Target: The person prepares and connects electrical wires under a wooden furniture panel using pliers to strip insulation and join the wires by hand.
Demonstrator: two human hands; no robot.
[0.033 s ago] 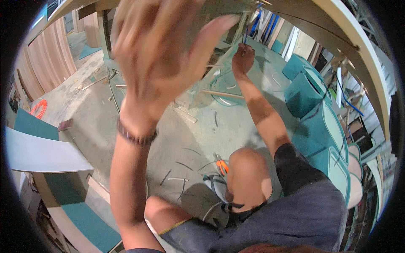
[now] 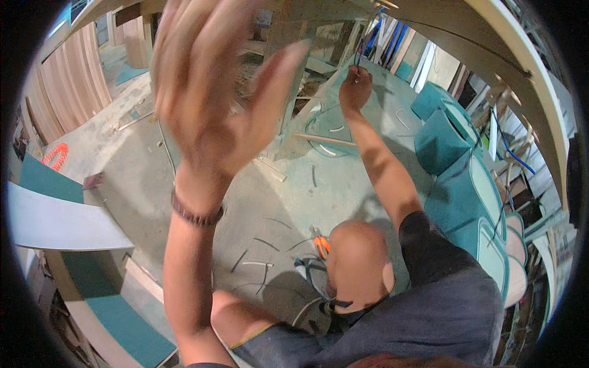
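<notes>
My left hand (image 2: 215,104) is raised in front of me, its fingers stretched out and somewhat blurred, holding nothing that shows. Farther off to the right, the arm reaches out and my right hand (image 2: 356,91) is closed around a thin dark cable (image 2: 359,54) that runs upward from the fist toward the wooden frame. Beside my knee on the floor lie pliers (image 2: 321,246) with orange handles, partly hidden by the leg. Short dark wire pieces (image 2: 239,260) are scattered around them.
A curved wooden beam (image 2: 503,58) arches overhead on the right. Teal curved panels (image 2: 451,144) stand along that side. At left are a white curved board (image 2: 67,221), an orange coiled hose (image 2: 56,157) and slatted wood panels (image 2: 67,86). A wooden strip (image 2: 322,138) lies ahead.
My left hand has shifted a little to the left, and its thumb sits lower. My right hand stays nearly in place, still closed on the cable.
</notes>
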